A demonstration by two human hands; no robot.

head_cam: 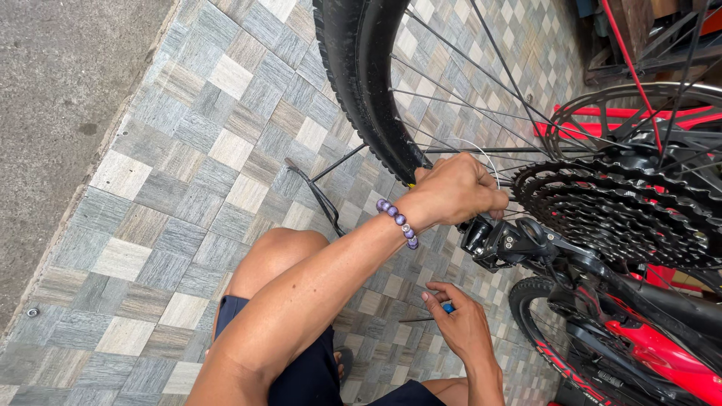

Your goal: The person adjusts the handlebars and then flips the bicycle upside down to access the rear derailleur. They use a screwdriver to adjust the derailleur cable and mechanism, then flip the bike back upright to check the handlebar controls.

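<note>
While left hand (459, 188) grips black derailleur (504, 240), right hand (462, 323) pinches blue-handled tool (444, 309).

Tiled floor (188, 188) — bicycle tyre (361, 83), kickstand (316, 192)

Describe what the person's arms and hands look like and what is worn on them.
Both arms are bare, with no sleeves or gloves showing. The left hand has a bracelet of round purple beads with a few silvery ones at the wrist. The right hand wears nothing; no ring or watch is visible.
</note>
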